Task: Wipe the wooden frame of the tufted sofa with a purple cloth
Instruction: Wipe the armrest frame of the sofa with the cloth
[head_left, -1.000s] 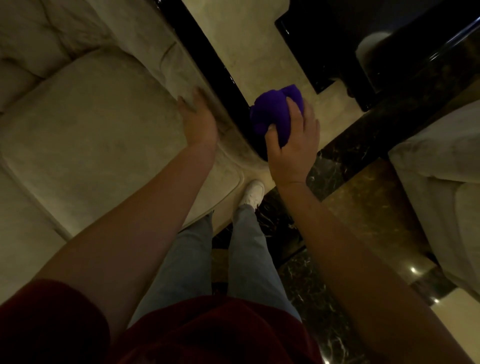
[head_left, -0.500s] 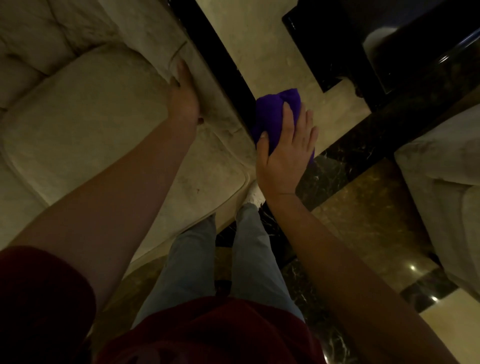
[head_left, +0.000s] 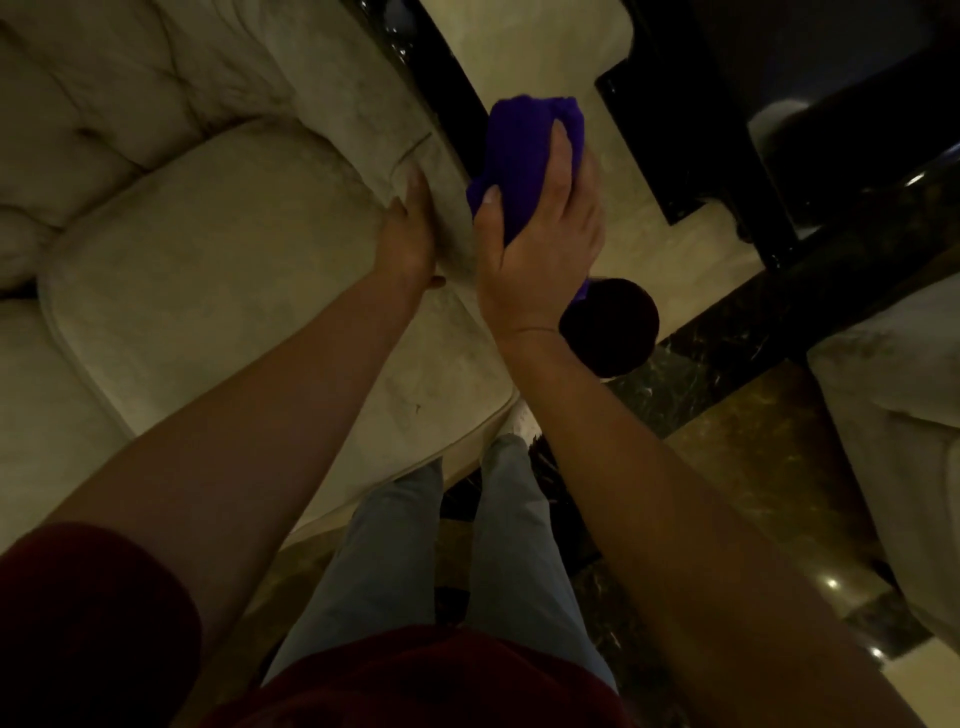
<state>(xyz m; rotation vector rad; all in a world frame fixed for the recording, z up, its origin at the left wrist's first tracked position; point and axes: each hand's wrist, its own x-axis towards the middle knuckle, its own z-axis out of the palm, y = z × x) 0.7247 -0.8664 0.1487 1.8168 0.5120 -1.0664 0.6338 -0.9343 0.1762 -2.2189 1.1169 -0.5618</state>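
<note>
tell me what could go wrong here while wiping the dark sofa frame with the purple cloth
1. The purple cloth is bunched in the right hand, so little of it may touch the dark frame and spots could be missed.
2. The cloth sits right beside the pale armrest; grime could smear onto that fabric.
3. The left hand presses on the upholstery and may leave marks.
</note>
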